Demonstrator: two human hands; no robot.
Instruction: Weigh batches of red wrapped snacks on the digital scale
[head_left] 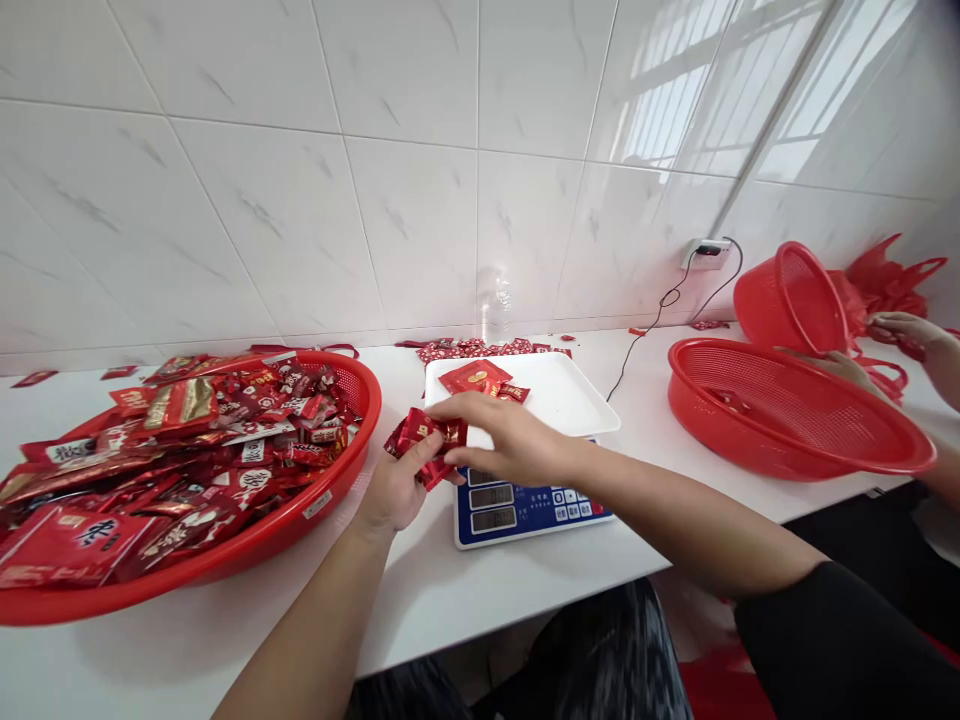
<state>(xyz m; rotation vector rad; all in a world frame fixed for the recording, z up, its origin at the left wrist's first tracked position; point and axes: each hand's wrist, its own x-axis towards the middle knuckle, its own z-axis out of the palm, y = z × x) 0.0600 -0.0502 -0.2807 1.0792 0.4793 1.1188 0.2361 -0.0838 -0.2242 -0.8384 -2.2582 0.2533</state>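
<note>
My left hand [397, 490] is closed around a small bunch of red wrapped snack packets [421, 440], just left of the scale. My right hand [506, 435] comes over from the right, its thumb and fingers around a dark red packet [454, 432] at the edge of that bunch. Beneath the right hand stands a blue-and-white digital scale [540, 515]. On its white tray [562, 385] lie a flat red packet [472, 376] and a few smaller ones, partly hidden by my fingers. The scale's display digits are hard to read.
A big red basket [367, 420] heaped with wrapped snacks fills the left. Behind the scale are patterned red packets [487, 348] and a clear bottle [495, 305]. At right, a co-worker's hands [919, 335] hold a red basket [787, 300] over another red basket [697, 440]. A cable [637, 335] hangs from the socket.
</note>
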